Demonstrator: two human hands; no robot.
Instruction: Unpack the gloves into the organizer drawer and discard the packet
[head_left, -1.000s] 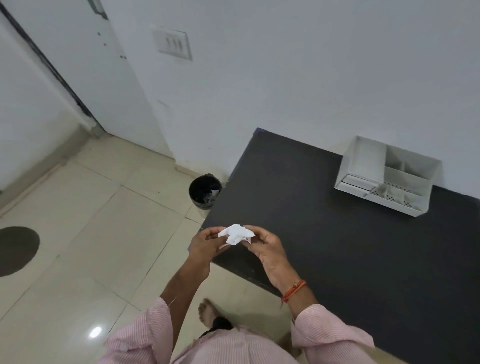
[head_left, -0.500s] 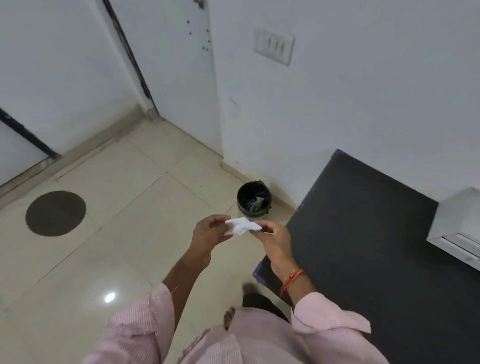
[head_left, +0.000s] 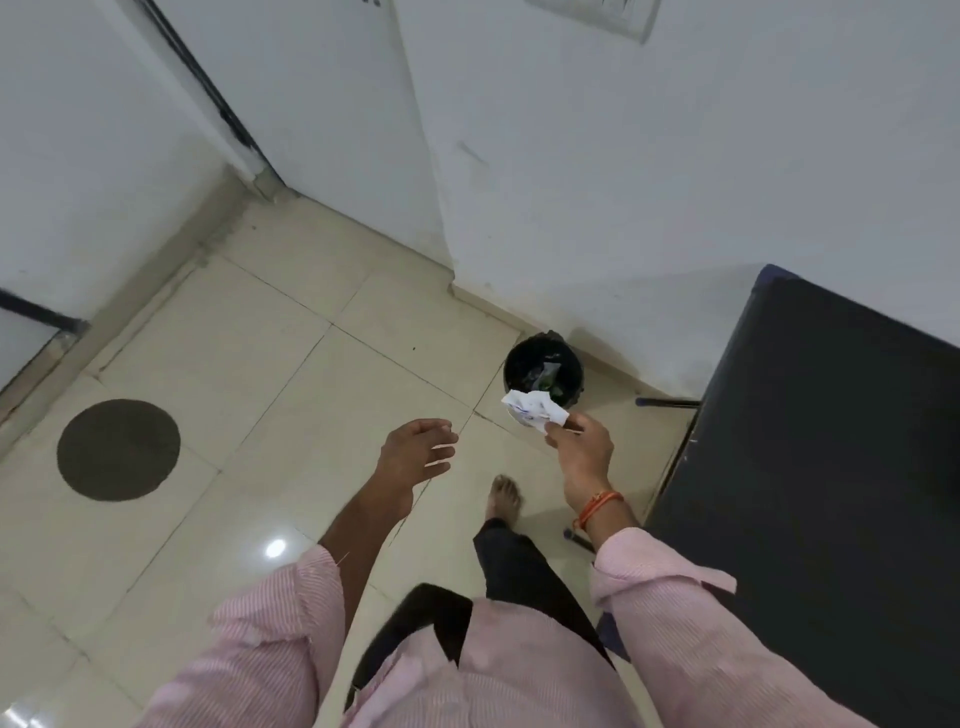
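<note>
The crumpled white packet (head_left: 531, 409) with blue print is pinched in the fingertips of my right hand (head_left: 581, 451). It hangs in front of the near rim of a small black bin (head_left: 543, 367) that stands on the floor by the wall and holds some scraps. My left hand (head_left: 415, 453) is off to the left, fingers spread and holding nothing. The organizer drawer and the gloves are out of view.
A dark table (head_left: 821, 467) fills the right side, its leg (head_left: 667, 402) just right of the bin. Cream floor tiles spread left, with a dark round mat (head_left: 118, 449). White walls and a door frame stand behind. My bare foot (head_left: 504, 498) steps toward the bin.
My left hand has let go of the packet and opened. My right hand has carried the packet toward the bin. My view has turned left, away from the table and organizer.
</note>
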